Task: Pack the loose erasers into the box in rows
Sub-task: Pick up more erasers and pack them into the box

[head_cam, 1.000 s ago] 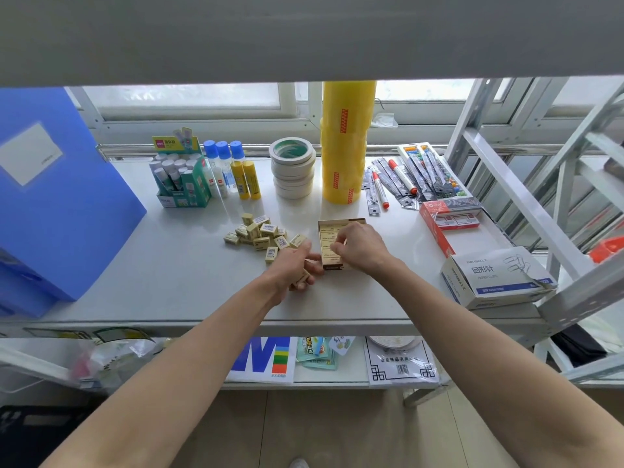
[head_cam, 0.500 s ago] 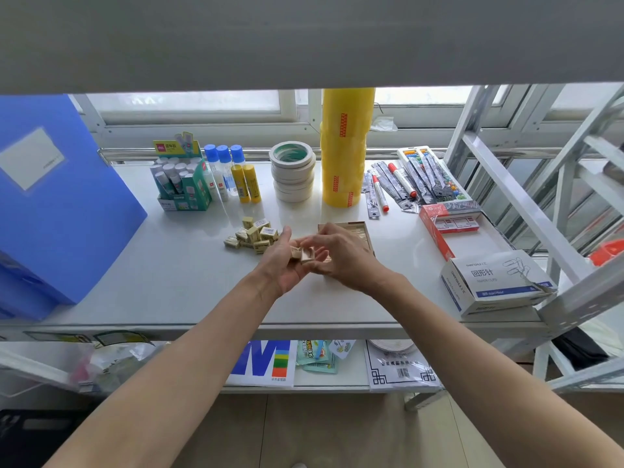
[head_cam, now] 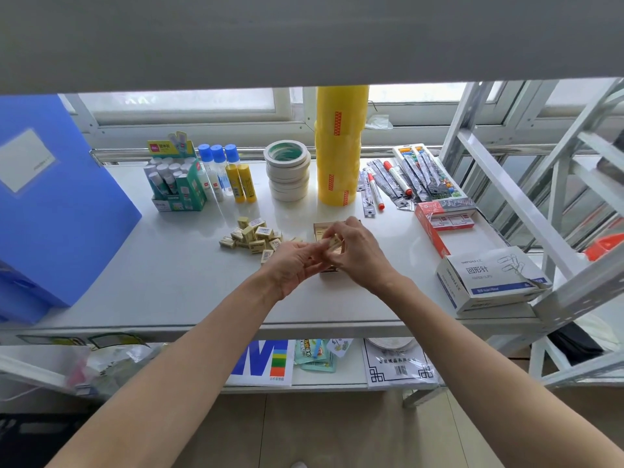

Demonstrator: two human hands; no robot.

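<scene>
tan box [head_cam: 323, 230] mostly hidden behind both hands [head_cam: 354, 253], fingertips pinching one eraser [head_cam: 334, 240] together.

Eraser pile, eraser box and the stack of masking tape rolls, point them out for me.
eraser pile [head_cam: 251, 236], head view, middle of the heap
eraser box [head_cam: 319, 228], head view, far left corner
masking tape rolls [head_cam: 288, 179], head view, side of the stack

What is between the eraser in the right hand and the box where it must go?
Nothing visible. The right hand holds an eraser directly over the open box, and the left hand sits beside it, not underneath.
</scene>
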